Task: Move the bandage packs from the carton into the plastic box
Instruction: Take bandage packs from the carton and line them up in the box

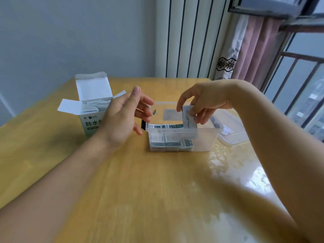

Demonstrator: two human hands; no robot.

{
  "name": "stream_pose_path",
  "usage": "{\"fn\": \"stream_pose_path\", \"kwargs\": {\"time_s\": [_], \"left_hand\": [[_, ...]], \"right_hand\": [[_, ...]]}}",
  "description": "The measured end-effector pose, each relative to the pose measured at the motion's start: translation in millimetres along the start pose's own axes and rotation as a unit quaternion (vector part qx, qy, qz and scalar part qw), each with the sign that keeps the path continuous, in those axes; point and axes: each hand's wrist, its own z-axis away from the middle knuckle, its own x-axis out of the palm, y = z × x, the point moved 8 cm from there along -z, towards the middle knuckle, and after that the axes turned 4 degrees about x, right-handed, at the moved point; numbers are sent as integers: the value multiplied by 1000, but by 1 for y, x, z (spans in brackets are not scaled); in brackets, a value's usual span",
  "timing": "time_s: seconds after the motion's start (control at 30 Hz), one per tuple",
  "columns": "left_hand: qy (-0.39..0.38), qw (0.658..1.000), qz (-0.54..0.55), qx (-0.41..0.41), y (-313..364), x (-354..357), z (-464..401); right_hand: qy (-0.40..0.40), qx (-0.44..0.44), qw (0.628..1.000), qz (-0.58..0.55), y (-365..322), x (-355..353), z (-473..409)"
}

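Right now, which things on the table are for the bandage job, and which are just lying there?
For the job:
carton
plastic box
bandage pack pinched by the right hand
stacked packs in the box
left hand, open

Just lying there:
clear lid beside the box

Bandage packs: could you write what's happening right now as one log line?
step: placing pack | right hand: pinches bandage pack upright, partly inside plastic box | left hand: open, holding nothing | carton: open, packs remain

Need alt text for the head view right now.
Right hand pinches a bandage pack upright in the clear box, beside packs already inside. Left hand hovers open before the open carton.
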Motion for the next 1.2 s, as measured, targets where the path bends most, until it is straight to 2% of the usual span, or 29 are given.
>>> {"fn": "stream_pose_path", "kwargs": {"time_s": [0.43, 0.57, 0.73, 0.93, 1.2], "left_hand": [[-4, 1000, -18, 8, 1, 0, -1], [-2, 1000, -7, 7, 1, 0, -1], [-5, 1000, -2, 4, 1, 0, -1], [-7, 1000, -7, 7, 1, 0, -1], [-5, 1000, -13, 11, -1, 0, -2]], "right_hand": [[-33, 36, 991, 122, -3, 34, -10], [-18, 38, 975, 218, -6, 36, -12], [3, 18, 965, 263, -15, 37, -8], [-12, 27, 958, 284, -14, 39, -7], [-43, 37, 971, 233, -11, 45, -9]]}}
